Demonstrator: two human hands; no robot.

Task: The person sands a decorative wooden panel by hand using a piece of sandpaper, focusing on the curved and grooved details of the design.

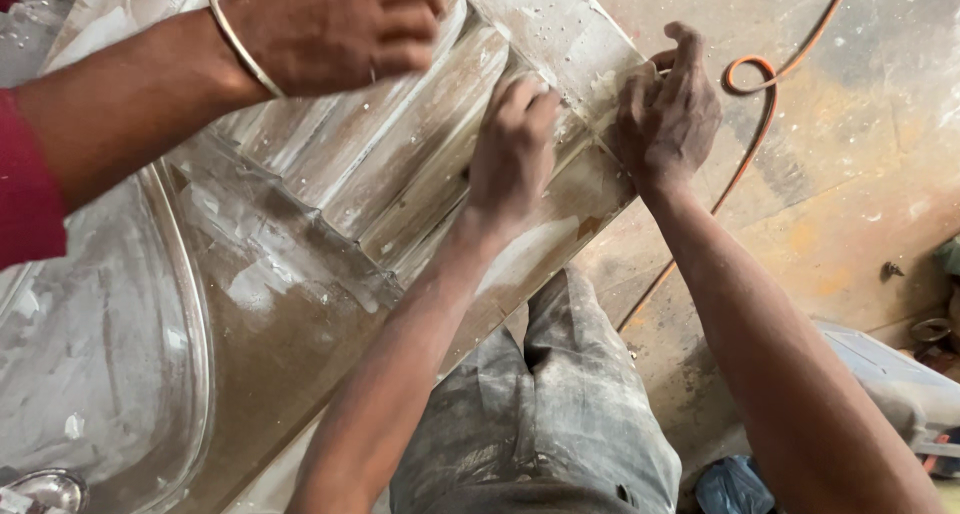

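Left hand (512, 149) curled, pressing carved wooden door (300, 274), right hand (668, 109) gripping its edge, perhaps sandpaper beneath

Both of the person's forearms are bare to beyond the frame's lower edge, with no sleeve, watch or ring showing, and the left hand (512, 154) and the right hand (668, 109) wear no gloves. Pale dust and smears of whitish filler coat the fingers, knuckles and forearms. Below them the person wears grey, creased cloth trousers (545, 414), streaked and blotched all over with the same white dust, with a seam running down the leg and a dark fold at the thigh.
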